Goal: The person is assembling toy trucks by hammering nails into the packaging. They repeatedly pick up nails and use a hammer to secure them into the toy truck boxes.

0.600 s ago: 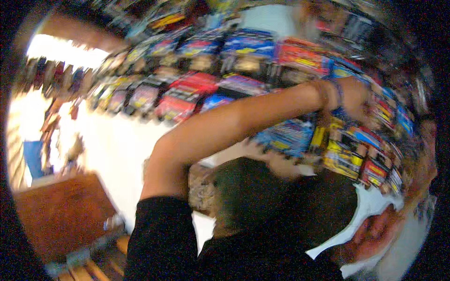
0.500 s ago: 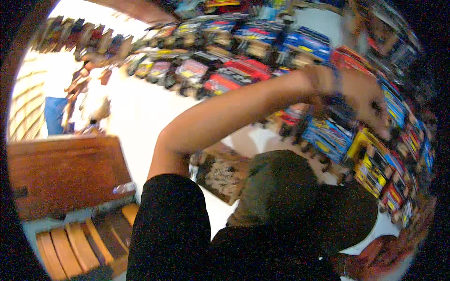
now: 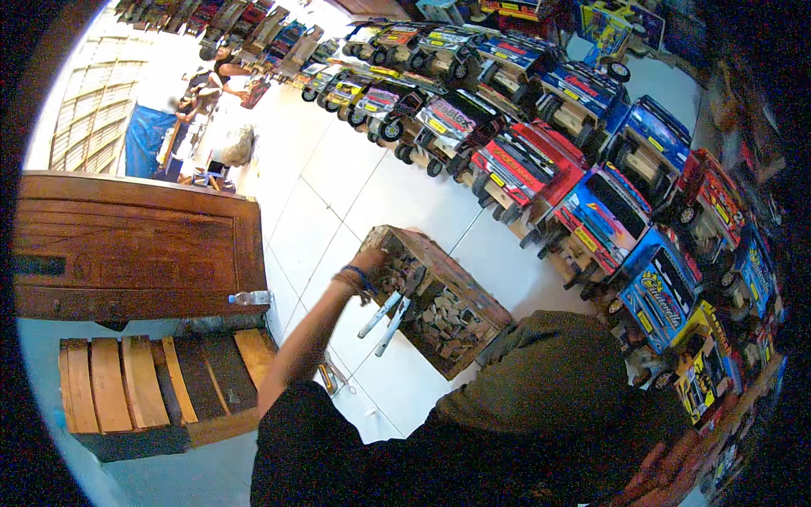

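1. Head view, hand: The left hand point(image 3: 370, 260) rests at the far left corner of an open wooden box point(image 3: 473, 291), and the bare forearm runs up to it from the near left. A blue band point(image 3: 360, 275) sits on the wrist. The fingers are curled over the box rim. Whether they are clamped on anything cannot be told. The right hand is not in view.
2. Head view, things at the hand: The box stands on the white tiled floor point(image 3: 338, 177) and is filled with small wood offcuts point(image 3: 443, 325). A tool with two white handles point(image 3: 382, 314) lies angled at the near left side of the box, just beside the hand. Contact between hand and tool cannot be confirmed.
3. Head view, change: Half a second earlier the same arm was stretched to the right, with the hand among the painted toy trucks point(image 3: 608, 203). It is now off the trucks and down at the box, so the work in hand has shifted from the truck rows to the box contents.
4. Head view, surroundings: The trucks stand in rows on the floor from far left to near right. A brown wooden panel point(image 3: 127, 245) stands at left, a clear plastic bottle point(image 3: 251, 297) lies at its near right corner, and a slatted wooden rack point(image 3: 144, 380) lies nearer.
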Available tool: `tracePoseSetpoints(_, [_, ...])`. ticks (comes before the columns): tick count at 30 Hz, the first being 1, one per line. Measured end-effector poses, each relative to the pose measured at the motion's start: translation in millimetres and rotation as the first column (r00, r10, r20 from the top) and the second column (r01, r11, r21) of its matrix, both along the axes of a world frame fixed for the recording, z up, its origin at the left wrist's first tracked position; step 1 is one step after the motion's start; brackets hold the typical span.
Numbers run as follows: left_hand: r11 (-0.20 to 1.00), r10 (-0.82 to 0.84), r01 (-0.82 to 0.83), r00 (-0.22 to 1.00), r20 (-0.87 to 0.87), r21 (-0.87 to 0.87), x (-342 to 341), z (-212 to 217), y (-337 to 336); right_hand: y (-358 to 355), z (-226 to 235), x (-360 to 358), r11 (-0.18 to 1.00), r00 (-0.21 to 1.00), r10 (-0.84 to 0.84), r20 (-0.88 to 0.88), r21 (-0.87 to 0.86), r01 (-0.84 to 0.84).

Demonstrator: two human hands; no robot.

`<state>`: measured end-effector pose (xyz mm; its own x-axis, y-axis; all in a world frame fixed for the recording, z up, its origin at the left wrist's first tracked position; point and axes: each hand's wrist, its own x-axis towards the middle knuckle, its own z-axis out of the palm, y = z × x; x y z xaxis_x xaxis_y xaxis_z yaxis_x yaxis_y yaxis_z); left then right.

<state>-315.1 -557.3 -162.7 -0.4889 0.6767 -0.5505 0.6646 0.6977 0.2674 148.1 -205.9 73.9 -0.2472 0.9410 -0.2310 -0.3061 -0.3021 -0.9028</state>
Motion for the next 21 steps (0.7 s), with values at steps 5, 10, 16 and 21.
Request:
tracePoseSetpoints(5, [0.968, -0.208, 0.243, 0.913, -0.351, 0.058, 24, -68, -34, -4, 3, -5, 0.997, 0.997, 0.031, 0.071, 0.063, -0.036])
tracePoseSetpoints(10, [0.946, -0.147, 0.082, 0.97, -0.193, -0.312, 35, -37, -13, -6, 2, -8, 0.996, 0.991, -0.01, 0.135, 0.09, -0.002])
tracePoseSetpoints(16, [0.944, -0.244, 0.164, 0.931, -0.273, -0.286, 29, -42, -29, -4, 2, -8, 0.998, 0.998, 0.001, 0.066, 0.057, -0.005])
tracePoseSetpoints(21, [0.962, -0.089, 0.035, 0.977, -0.192, -0.272, 20, -54, -44, -3, 5, -7, 0.996, 0.991, -0.023, -0.132, -0.088, 0.012])
